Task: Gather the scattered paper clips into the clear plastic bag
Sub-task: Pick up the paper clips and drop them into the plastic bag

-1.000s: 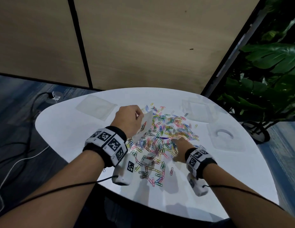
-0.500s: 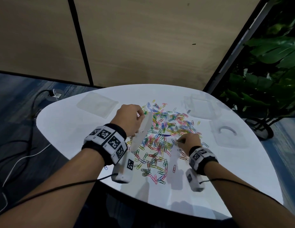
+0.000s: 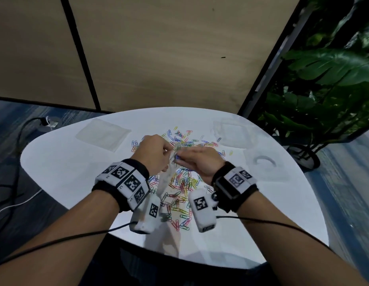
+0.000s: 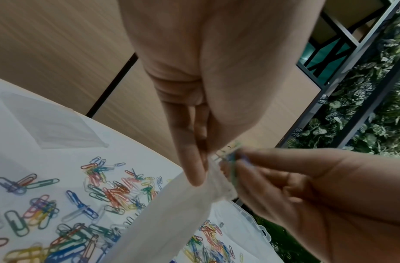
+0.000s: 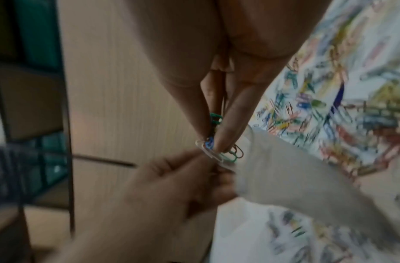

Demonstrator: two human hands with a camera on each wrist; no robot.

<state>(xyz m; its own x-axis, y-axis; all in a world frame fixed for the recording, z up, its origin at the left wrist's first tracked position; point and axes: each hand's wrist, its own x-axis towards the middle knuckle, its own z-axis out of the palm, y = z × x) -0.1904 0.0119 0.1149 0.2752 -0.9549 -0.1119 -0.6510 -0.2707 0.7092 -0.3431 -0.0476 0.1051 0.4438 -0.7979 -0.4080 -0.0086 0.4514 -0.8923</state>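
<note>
Left hand (image 3: 153, 154) pinches the mouth of the clear plastic bag (image 3: 166, 178) at the centre of the frame, lifted so I can feed it; my right hand (image 3: 200, 161) pinches a small bunch of paper clips (image 5: 219, 151) right at that opening. Its long axis runs steeply, mouth up, bottom hanging toward the scattered clips (image 3: 180, 186) on the tabletop (image 3: 241, 223)
</note>
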